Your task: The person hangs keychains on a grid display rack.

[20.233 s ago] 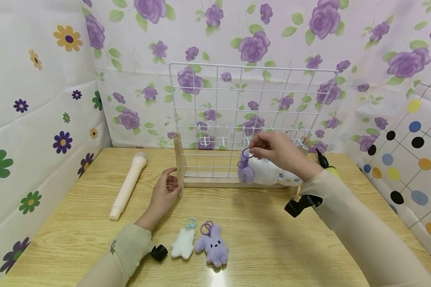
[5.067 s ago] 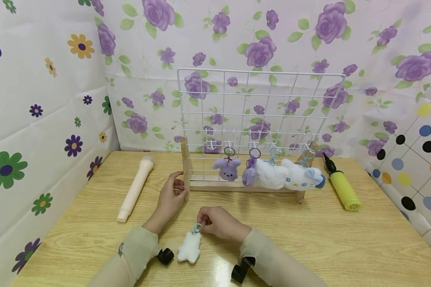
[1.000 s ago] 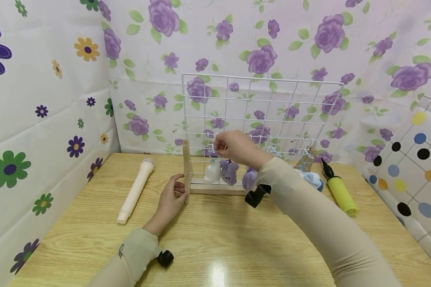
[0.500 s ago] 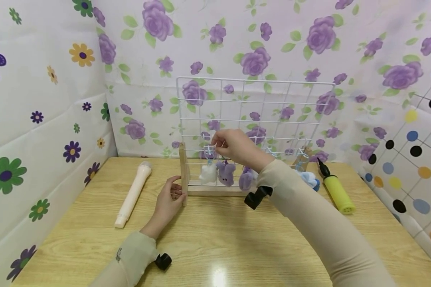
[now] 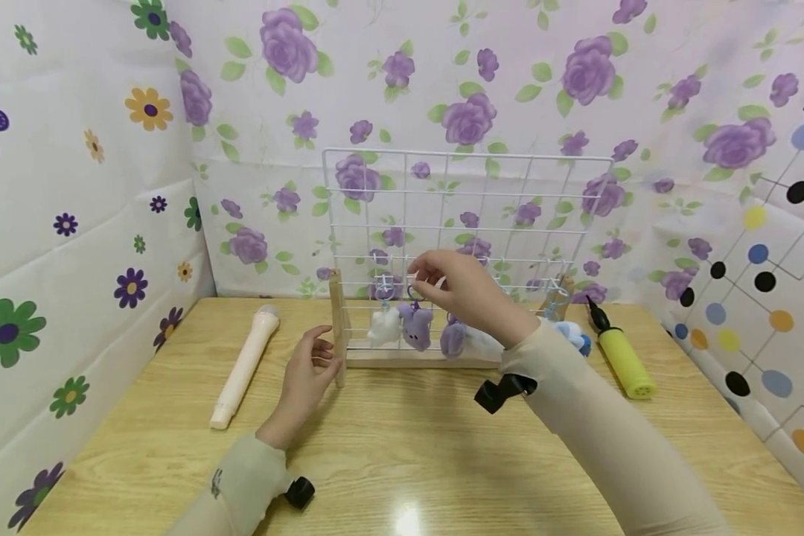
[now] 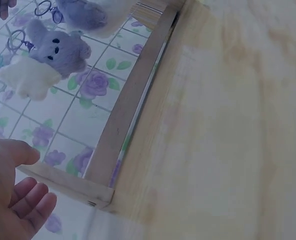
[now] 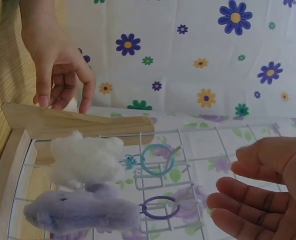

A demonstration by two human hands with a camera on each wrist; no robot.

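My right hand point(image 5: 461, 286) is at the white wire grid point(image 5: 489, 192), thumb and fingers apart with nothing between them. In the right wrist view, this right hand point(image 7: 268, 185) stands clear of a blue ring point(image 7: 143, 160) and a purple ring on the hooks. From these hang a white plush keychain point(image 5: 384, 326), leftmost, and a purple plush keychain point(image 5: 417, 326) with a small face beside it. My left hand point(image 5: 304, 372) has relaxed, bent fingers with tips right at the left wooden post point(image 5: 337, 316) of the grid's stand. Another purple plush keychain point(image 5: 452, 339) hangs further right.
White-and-blue plush keychains point(image 5: 572, 333) hang at the grid's right end, partly behind the right arm. A yellow hand pump point(image 5: 624, 361) lies right of the stand. A cream wand with a rounded head point(image 5: 244, 368) lies to the left on the wooden table point(image 5: 402, 447).
My right hand took the white plush keychain from the table to the leftmost hook, let go, and moved slightly right. Earlier, purple and white keychains were hung too. The left hand stays by the post.
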